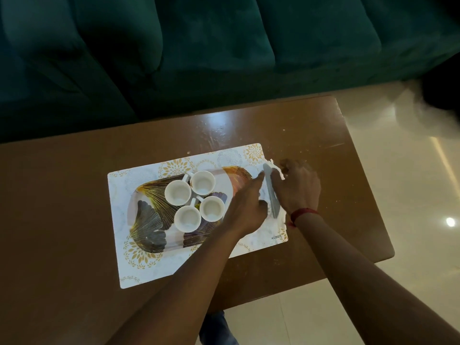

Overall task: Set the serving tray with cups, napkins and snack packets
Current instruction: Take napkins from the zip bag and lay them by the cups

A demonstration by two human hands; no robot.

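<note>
1. Table (pixel 74 195): brown, glossy, with pale crumbs near its far right corner.
2. Placemat (pixel 149 270): white with a gold flower print, lying flat on the table.
3. Tray (pixel 146 235): leaf-patterned with rounded ends, resting on the placemat. Its right end is hidden under an arm.
4. Cups (pixel 178 192): four, white, upright, clustered mid-tray with handles turned inward.
5. Napkins (pixel 276 168): white, crumpled, at the placemat's right edge, just beside the tray.
6. Grey flat piece (pixel 271 192): standing on edge against the napkins, between the two hands.
7. Left hand (pixel 249 205): reaching over the tray's right end, forefinger straight along the grey piece, thumb tucked below. Whether it grips cannot be told.
8. Right hand (pixel 298 188): back upward, fingers curled down onto the napkins, holding them. A red thread (pixel 302 213) circles the wrist.
9. Sofa (pixel 199 46): dark green, beyond the table.
10. Floor (pixel 398 170): pale, shiny tiles.
</note>
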